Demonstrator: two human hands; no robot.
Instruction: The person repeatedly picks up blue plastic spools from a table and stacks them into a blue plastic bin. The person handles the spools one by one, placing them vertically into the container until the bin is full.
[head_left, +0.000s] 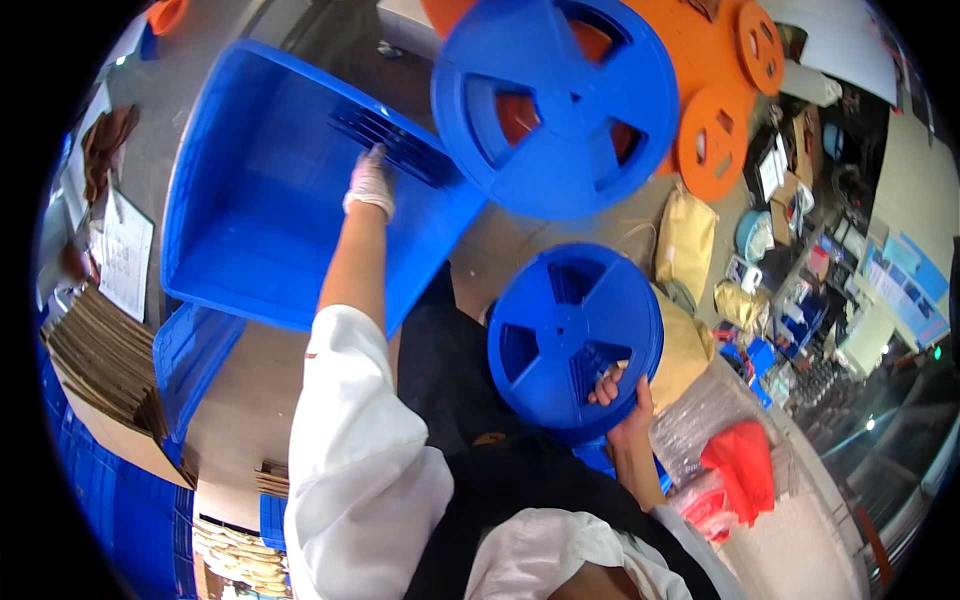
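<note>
My left hand point(370, 185), in a pale glove, reaches into a large blue bin point(250, 190) on the left. Its fingers are drawn together beside several dark blue slats point(392, 148) near the bin's right-hand wall; what they pinch, if anything, is hidden. In front of my body, my right hand point(625, 405) grips a round blue reel point(535, 325) by its lower right rim. Some of its fingers come through a window in the reel's face. A second, bigger-looking blue reel point(545, 125) lies above it, overlapping orange things.
Orange reels point(712, 142) lie at the upper right. Tan bags point(685, 235) are right of my reel, with a red bag point(742, 470) lower down. Stacked cardboard point(105, 375) and a blue panel point(195, 360) stand at the left. A cluttered bench runs along the right.
</note>
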